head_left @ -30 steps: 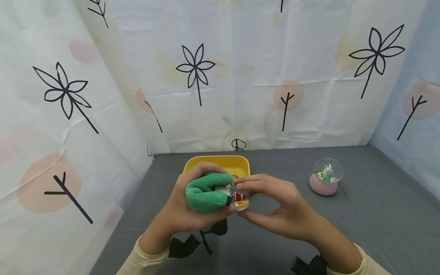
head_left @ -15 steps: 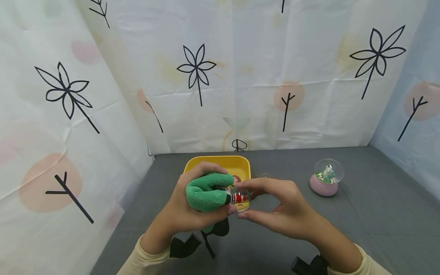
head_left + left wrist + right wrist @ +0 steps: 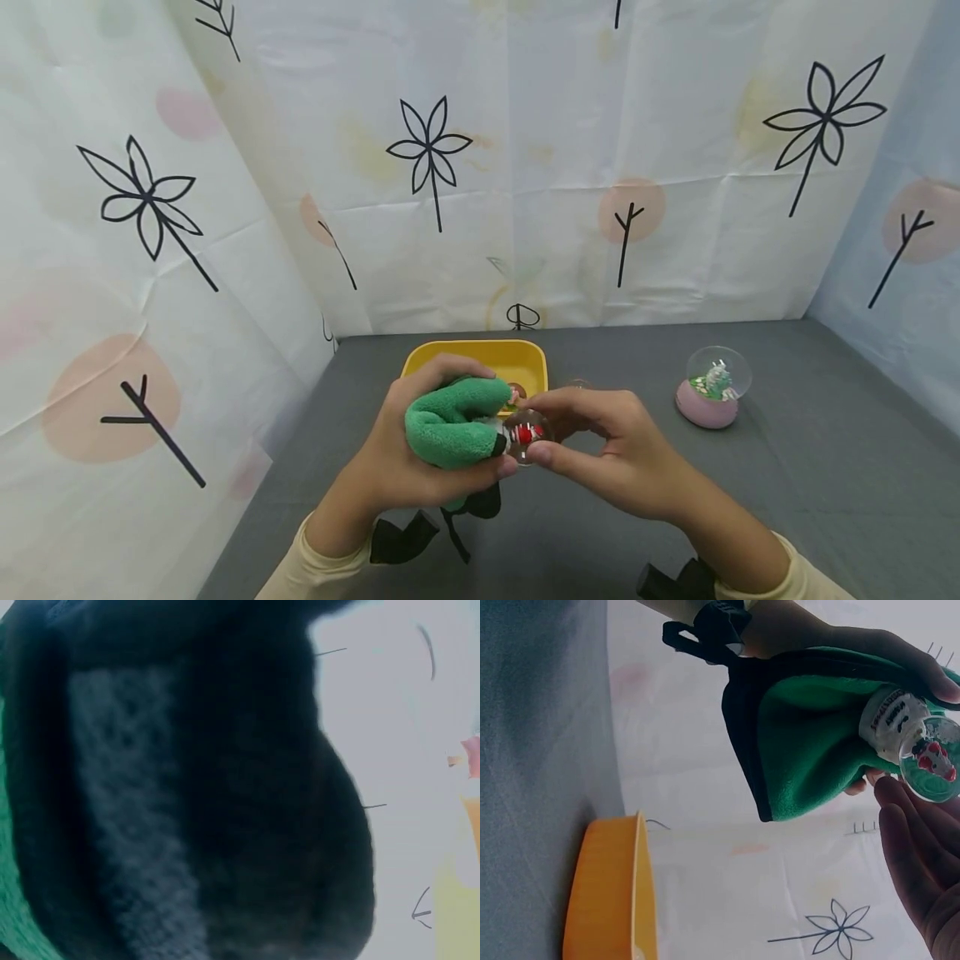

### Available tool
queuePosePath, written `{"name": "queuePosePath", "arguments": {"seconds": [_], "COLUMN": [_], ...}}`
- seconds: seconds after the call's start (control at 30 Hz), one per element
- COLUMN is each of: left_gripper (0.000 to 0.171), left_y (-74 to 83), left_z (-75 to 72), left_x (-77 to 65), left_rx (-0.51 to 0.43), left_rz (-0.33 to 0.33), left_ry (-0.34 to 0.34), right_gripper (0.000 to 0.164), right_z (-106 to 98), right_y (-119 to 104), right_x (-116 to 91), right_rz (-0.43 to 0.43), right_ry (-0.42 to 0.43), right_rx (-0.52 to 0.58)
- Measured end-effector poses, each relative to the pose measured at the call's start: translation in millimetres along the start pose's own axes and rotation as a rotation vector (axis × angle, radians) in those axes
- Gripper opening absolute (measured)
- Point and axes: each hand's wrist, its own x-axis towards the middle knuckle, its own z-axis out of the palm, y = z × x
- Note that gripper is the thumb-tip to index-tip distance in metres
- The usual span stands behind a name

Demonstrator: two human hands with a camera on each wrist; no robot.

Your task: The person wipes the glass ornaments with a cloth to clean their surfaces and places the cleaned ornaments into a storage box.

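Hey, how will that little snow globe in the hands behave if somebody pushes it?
The snow globe may be slippery and perhaps fragile, since its clear dome looks smooth and glassy. Laid sideways, it would probably roll, as the dome is round.

Passable: grey tabletop [image 3: 810, 450] between right hand [image 3: 607, 446] and pink-based globe [image 3: 708, 396] — also beyond that globe, up to patterned backdrop [image 3: 525, 167] | Blocked beyond left hand [image 3: 401, 450]: yellow tray [image 3: 465, 347] | Blocked between hands: green cloth [image 3: 450, 433] and held globe [image 3: 527, 435] | Tight just beyond right knuckles — transparent rounded top [image 3: 579, 384], mostly hidden
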Motion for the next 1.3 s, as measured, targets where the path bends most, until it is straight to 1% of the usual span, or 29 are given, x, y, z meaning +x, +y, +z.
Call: {"name": "queuePosePath", "arguments": {"seconds": [0.1,0.27,0.4,0.53,0.7,0.87,1.1,1.2,1.3], "left_gripper": [0.067,0.067,0.067,0.067,0.068,0.067,0.067,0.067,0.069], "left_y": [0.3,0.6,1.3,2.9,5.0,7.2,11.1,14.2,17.1], "left_z": [-1.1,-3.2,-7.1,-12.9,-19.2,-23.8,-30.1,-32.9,-36.6], "left_x": [0.3,1.0,0.8,0.0,-1.6,-2.4,-1.5,-1.6,-1.7], "left_rx": [0.028,0.051,0.048,0.043,0.095,0.116,0.103,0.110,0.112], "left_rz": [-0.006,-0.010,-0.011,-0.011,-0.014,-0.015,-0.010,-0.013,-0.001], "left_ry": [0.015,0.040,0.059,0.074,0.125,0.159,0.182,0.208,0.234], "right_gripper": [0.044,0.046,0.048,0.051,0.051,0.049,0.047,0.044,0.043], "right_z": [0.0,-1.4,-4.1,-8.2,-12.3,-13.4,-12.6,-13.5,-15.1], "right_y": [-1.1,-1.3,-2.5,-3.8,-1.7,1.4,8.8,12.8,16.0], "right_x": [0.2,0.0,0.9,2.1,4.0,5.2,6.2,7.0,8.4], "right_rz": [0.017,0.004,0.001,0.023,0.017,0.053,0.131,0.140,0.133], "right_ry": [0.015,0.051,0.085,0.114,0.151,0.180,0.163,0.152,0.147], "right_rx": [0.023,0.042,0.029,-0.045,-0.156,-0.169,-0.214,-0.236,-0.254]}}
